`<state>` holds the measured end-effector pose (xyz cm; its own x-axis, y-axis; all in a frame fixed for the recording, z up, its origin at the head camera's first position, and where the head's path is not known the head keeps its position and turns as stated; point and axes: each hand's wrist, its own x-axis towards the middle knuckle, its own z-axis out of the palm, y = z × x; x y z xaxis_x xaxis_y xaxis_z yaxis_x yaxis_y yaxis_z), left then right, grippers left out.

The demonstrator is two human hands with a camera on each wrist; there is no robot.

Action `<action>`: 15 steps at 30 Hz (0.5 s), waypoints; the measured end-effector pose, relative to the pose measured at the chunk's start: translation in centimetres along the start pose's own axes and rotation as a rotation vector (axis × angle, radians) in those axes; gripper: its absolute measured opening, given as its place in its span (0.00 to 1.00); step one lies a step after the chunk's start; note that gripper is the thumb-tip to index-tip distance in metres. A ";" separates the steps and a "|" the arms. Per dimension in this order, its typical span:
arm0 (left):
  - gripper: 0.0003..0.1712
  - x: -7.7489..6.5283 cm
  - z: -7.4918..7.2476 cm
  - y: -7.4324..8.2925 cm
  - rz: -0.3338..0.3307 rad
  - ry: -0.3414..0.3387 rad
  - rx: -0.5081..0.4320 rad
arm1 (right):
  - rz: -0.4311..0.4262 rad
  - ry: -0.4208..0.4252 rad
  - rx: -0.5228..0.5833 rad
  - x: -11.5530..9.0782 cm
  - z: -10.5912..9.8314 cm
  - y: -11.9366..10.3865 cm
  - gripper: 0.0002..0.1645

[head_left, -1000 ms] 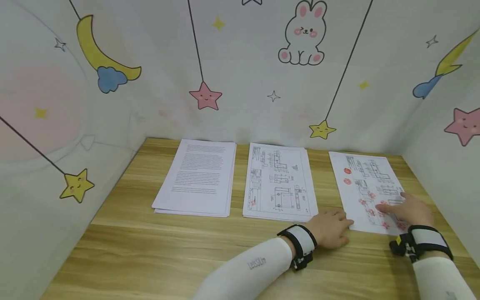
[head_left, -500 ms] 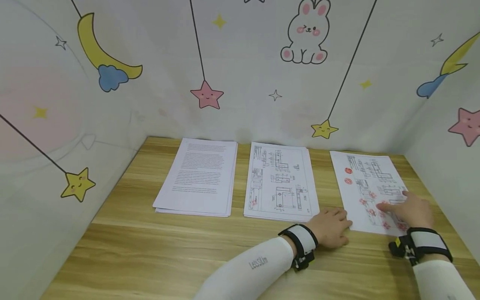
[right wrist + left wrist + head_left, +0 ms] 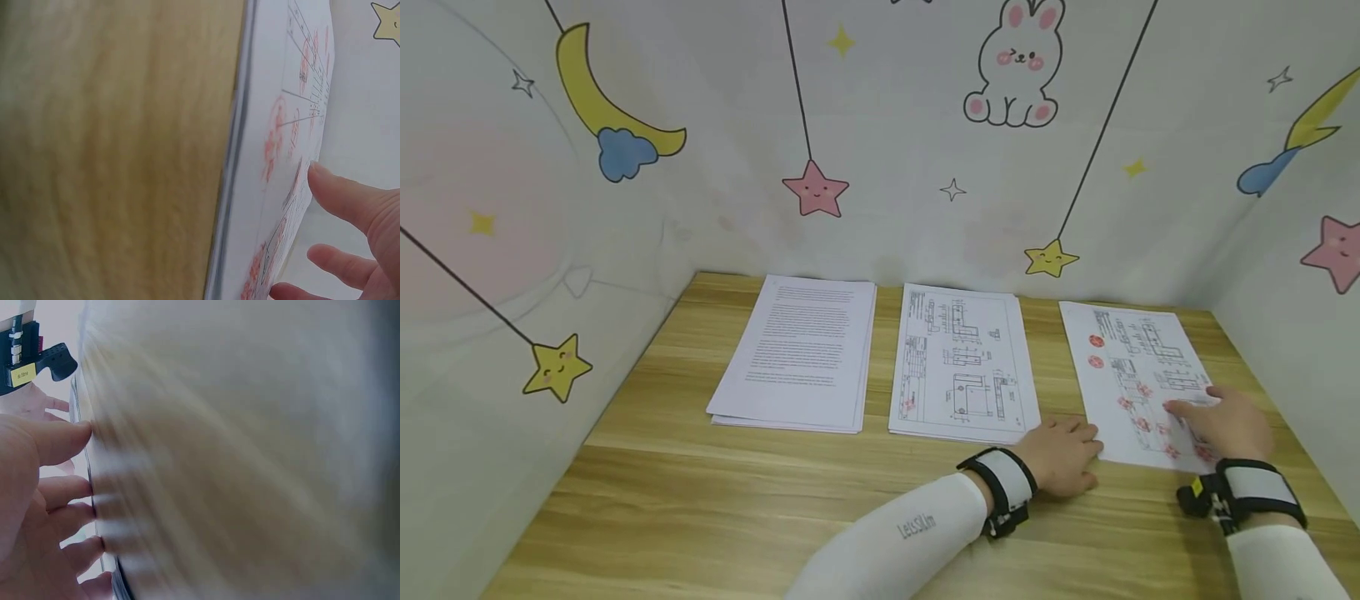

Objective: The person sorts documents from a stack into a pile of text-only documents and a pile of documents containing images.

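Observation:
At the right lies a stack of drawing sheets with red stamps. My right hand lies over its lower right part, with the thumb and fingers spread apart. In the right wrist view, the thumb is right at the stamped top sheet, and the stack's edge shows several layers. My left hand rests on the table, fingers extended, between this stack and the middle stack of drawings. Its fingertips are right at the stamped stack's lower left edge. The left wrist view shows the fingertips against the wood.
A stack of printed text pages lies at the left of the wooden table. White cloth walls with cartoon prints enclose the back and sides. Both wrists wear strapped cameras, the left one low over the table.
My right hand has drawn slightly to the right across the stamped sheet, its thumb shifting with it. The left hand stays in place. The head view has shifted a little.

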<state>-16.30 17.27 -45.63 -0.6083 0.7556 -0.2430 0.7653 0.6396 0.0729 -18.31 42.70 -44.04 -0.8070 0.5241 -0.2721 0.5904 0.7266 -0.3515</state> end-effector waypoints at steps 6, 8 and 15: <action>0.32 -0.4 -0.3 -0.2 0.000 -0.010 -0.010 | 0.009 0.004 0.017 -0.1 -0.2 0.2 0.53; 0.32 -0.5 -0.4 -0.2 -0.003 -0.017 -0.001 | 0.015 0.020 0.016 -0.1 -0.2 0.2 0.51; 0.30 -0.8 -0.7 -0.2 -0.008 -0.023 0.033 | 0.012 0.071 0.020 -0.1 -0.2 0.1 0.44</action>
<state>-16.12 16.67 -44.82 -0.6097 0.7469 -0.2655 0.7671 0.6403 0.0395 -18.14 42.81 -43.83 -0.7983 0.5635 -0.2124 0.5996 0.7112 -0.3669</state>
